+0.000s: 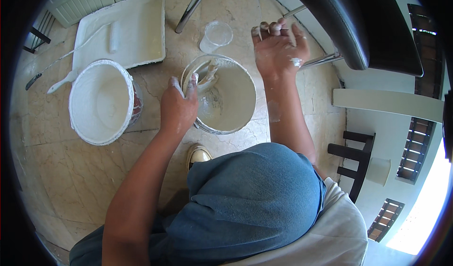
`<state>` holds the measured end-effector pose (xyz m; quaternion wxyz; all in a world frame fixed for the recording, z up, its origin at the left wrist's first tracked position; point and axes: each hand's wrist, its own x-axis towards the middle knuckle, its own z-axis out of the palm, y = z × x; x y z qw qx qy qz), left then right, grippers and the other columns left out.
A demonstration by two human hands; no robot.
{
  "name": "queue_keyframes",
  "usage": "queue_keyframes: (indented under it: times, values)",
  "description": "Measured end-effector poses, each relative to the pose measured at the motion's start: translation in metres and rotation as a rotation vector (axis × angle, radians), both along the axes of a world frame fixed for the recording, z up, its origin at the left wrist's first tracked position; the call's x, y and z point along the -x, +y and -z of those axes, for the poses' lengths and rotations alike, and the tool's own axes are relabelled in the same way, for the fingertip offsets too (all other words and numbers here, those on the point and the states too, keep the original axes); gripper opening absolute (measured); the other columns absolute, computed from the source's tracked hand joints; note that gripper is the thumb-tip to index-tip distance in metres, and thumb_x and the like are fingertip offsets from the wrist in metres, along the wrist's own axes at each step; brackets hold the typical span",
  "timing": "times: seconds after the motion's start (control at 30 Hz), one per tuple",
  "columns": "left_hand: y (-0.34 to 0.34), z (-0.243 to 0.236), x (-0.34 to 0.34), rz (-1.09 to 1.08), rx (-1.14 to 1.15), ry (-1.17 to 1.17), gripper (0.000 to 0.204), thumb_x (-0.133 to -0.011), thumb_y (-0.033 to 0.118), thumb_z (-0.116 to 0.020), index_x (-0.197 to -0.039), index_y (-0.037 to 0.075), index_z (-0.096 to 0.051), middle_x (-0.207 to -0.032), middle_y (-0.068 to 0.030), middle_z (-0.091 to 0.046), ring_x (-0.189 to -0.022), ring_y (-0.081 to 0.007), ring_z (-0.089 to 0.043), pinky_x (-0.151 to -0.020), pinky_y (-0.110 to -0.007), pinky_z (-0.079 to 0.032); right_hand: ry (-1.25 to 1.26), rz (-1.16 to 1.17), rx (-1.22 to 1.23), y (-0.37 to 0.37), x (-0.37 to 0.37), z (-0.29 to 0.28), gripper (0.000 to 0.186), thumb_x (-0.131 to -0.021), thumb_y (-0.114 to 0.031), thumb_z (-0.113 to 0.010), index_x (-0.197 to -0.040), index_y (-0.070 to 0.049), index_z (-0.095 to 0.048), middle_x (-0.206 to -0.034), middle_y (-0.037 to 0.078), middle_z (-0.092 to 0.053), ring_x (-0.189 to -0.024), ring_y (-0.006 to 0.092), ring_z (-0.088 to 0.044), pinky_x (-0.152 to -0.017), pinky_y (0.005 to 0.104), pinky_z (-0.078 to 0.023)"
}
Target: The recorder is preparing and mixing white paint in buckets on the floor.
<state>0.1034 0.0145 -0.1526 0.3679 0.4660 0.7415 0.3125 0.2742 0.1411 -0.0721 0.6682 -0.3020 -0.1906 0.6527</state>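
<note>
Stirring pale plaster by hand in a grey round plastic bucket (226, 96) on a beige marble floor (61, 171).

Seen from above, the left hand (178, 106) rests on the bucket's near-left rim, fingers closed around a plaster-coated stirring tool (207, 75) dipping into the mix. The right hand (279, 46) hovers beyond the bucket's right edge, fingers curled, smeared white; whether it holds anything cannot be told. A white paint-caked larger bucket (101, 101) sits just left, a white paint tray (141, 25) behind it, a clear plastic cup (216, 36) nearby. Stirring well likely means steadying the rim and scraping the walls evenly.
</note>
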Motion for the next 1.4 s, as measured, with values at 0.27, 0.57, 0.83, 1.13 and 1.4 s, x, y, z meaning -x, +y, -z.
queue_keyframes:
  times: [0.27,0.57,0.83,1.13,1.4]
  values:
    - [-0.027,0.003,-0.018,-0.083,-0.001,-0.068,0.048,-0.098,0.038,-0.054,-0.097,-0.010,-0.052,-0.088,-0.0352,-0.061,-0.087,-0.0507,-0.061,-0.078,-0.051,-0.047,-1.576,-0.543,-0.130,-0.023,0.017,0.015,0.035,-0.089,-0.030,-0.063,-0.095,0.004,-0.069,-0.081,0.017,-0.071,-0.072,0.0262,-0.067,-0.068,0.0378,-0.051]
    - [-0.043,0.006,-0.027,-0.019,0.011,-0.204,0.050,-0.099,0.038,-0.052,-0.106,-0.012,-0.050,-0.095,-0.0381,-0.060,-0.092,-0.0519,-0.060,-0.081,-0.050,-0.047,-1.845,-0.963,-0.037,-0.033,0.014,-0.005,0.038,-0.088,-0.030,-0.069,-0.095,0.007,-0.068,-0.074,0.014,-0.067,-0.061,0.0182,-0.065,-0.057,0.0322,-0.051]
    - [-0.052,0.035,-0.030,0.147,-0.003,-0.607,0.046,-0.098,0.033,-0.056,-0.113,-0.010,-0.049,-0.103,-0.0317,-0.062,-0.096,-0.0428,-0.063,-0.085,-0.046,-0.048,-2.045,-0.863,-0.095,-0.047,0.015,0.069,0.038,-0.080,-0.035,-0.073,-0.101,-0.004,-0.072,-0.099,0.022,-0.070,-0.093,0.0375,-0.067,-0.080,0.0418,-0.053]
    - [-0.047,0.030,-0.012,0.238,0.205,-0.661,0.040,-0.101,0.031,-0.055,-0.122,-0.003,-0.048,-0.115,-0.0140,-0.059,-0.099,-0.0191,-0.063,-0.082,-0.032,-0.058,-2.020,-0.913,0.125,-0.051,-0.016,0.025,0.041,-0.081,-0.038,-0.072,-0.103,-0.004,-0.072,-0.094,0.021,-0.071,-0.084,0.0315,-0.069,-0.078,0.0396,-0.053]
    - [-0.044,0.027,-0.011,0.221,0.104,-0.574,0.037,-0.098,0.033,-0.059,-0.105,-0.003,-0.057,-0.077,-0.0108,-0.065,-0.068,-0.0178,-0.061,-0.068,-0.034,-0.049,-1.982,-0.956,-0.014,-0.060,-0.026,0.034,0.034,-0.078,-0.030,-0.069,-0.095,-0.001,-0.074,-0.094,0.024,-0.070,-0.091,0.0358,-0.068,-0.084,0.0407,-0.052]
